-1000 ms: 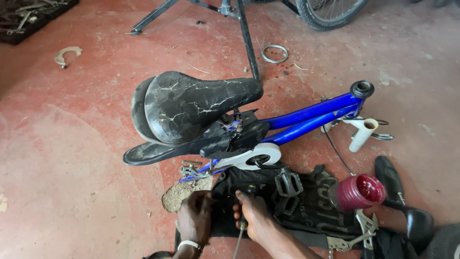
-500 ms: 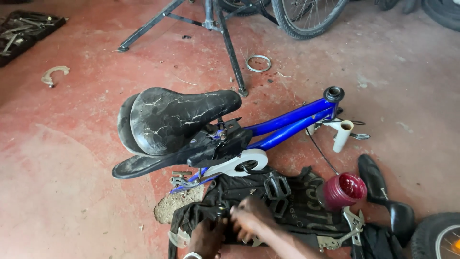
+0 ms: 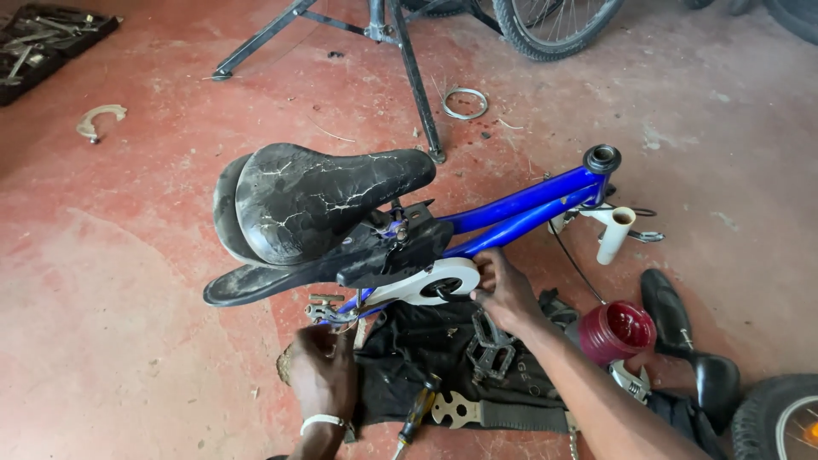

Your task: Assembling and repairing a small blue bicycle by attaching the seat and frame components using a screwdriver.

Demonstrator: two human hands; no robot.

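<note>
A blue bicycle frame (image 3: 520,209) lies on the red floor, with a cracked black saddle (image 3: 315,200) above its rear end. My right hand (image 3: 504,294) grips the edge of the white chain guard (image 3: 430,281) at the frame's crank. My left hand (image 3: 324,375) sits by the frame's rear dropout (image 3: 328,311) with curled fingers, at the edge of a dark cloth (image 3: 409,349); what it holds is hidden. On the cloth lie a black pedal (image 3: 490,349), a yellow-and-black screwdriver (image 3: 417,413) and a flat wrench (image 3: 460,413).
A red tub (image 3: 618,332) and two black shoes (image 3: 673,315) lie to the right, with a tyre (image 3: 780,417) at the bottom right. A repair stand (image 3: 413,77), a wheel (image 3: 554,30) and a metal ring (image 3: 465,102) are beyond. A tool tray (image 3: 43,43) sits top left.
My right hand has left the cloth and reached up to the white chain guard. The screwdriver now lies on the cloth. My left hand has shifted left toward the rear dropout.
</note>
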